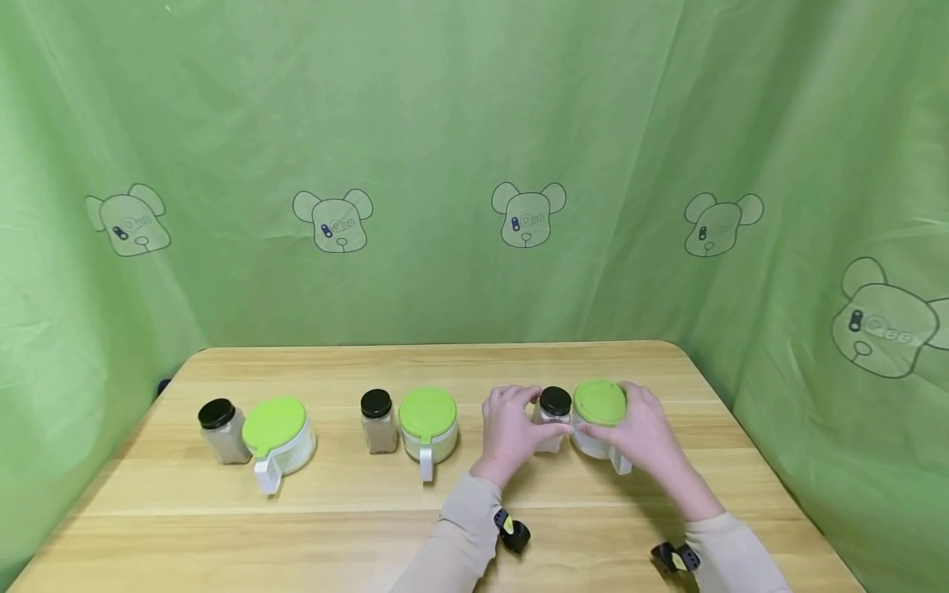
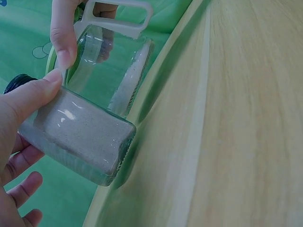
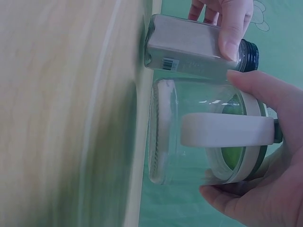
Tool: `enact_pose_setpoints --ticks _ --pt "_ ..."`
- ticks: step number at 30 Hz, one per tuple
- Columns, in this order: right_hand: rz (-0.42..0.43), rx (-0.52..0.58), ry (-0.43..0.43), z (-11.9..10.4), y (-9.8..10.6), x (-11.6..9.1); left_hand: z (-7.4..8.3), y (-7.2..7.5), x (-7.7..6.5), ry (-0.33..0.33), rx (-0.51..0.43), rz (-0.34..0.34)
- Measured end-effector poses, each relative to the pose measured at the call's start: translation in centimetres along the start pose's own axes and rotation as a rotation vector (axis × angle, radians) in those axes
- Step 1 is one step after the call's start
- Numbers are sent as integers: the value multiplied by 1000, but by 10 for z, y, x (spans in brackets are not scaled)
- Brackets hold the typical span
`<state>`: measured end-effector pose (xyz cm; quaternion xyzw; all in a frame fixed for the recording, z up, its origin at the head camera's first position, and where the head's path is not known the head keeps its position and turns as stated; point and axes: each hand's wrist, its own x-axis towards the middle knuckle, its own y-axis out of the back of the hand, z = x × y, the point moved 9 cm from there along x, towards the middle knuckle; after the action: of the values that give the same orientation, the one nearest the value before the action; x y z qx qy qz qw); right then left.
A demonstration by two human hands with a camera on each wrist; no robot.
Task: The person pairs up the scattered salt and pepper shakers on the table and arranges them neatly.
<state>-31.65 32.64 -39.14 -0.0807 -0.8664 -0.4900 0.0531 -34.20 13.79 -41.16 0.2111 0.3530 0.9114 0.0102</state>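
Observation:
My left hand (image 1: 509, 428) grips a square glass jar (image 2: 85, 127) of greyish powder by its upper part, thumb on the near face, just under the black lid (image 1: 555, 401). Beside it, my right hand (image 1: 643, 428) holds a round glass seasoning pot (image 3: 189, 101) with a green lid (image 1: 600, 403) and a white handle (image 3: 227, 129). Its thumb and fingers span the pot near the rim. Some white contents lie at the bottom of the pot. Both containers stand upright, side by side, on the table's right half, and the two thumbs nearly meet between them.
On the wooden table (image 1: 311, 543), a black-lidded jar (image 1: 381, 430) and a green-lidded pot (image 1: 430, 420) stand in the middle. Another such jar (image 1: 226, 436) and pot (image 1: 278, 432) stand at the left. A green curtain (image 1: 430, 280) surrounds the table's back and sides.

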Motion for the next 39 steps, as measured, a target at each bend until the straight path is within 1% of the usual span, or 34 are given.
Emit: enact_pose_setpoints --ticks 9,19,24,28,32,39 --pt "-17 -18 2 1 -5 0 -2 0 -1 -11 2 10" --pt "-34 -26 6 -2 -9 -2 -5 0 0 3 -3 -1" --pt "-42 -29 3 -1 -11 -1 -5 1 2 0 4 -29" --pt "-49 -32 3 -2 -13 -1 -4 2 3 -8 34 -56" --pt "-49 -34 8 -2 -14 -1 -5 2 4 0 46 -86" --pt "-45 -36 19 -4 -15 -2 -5 2 3 -12 36 -101"
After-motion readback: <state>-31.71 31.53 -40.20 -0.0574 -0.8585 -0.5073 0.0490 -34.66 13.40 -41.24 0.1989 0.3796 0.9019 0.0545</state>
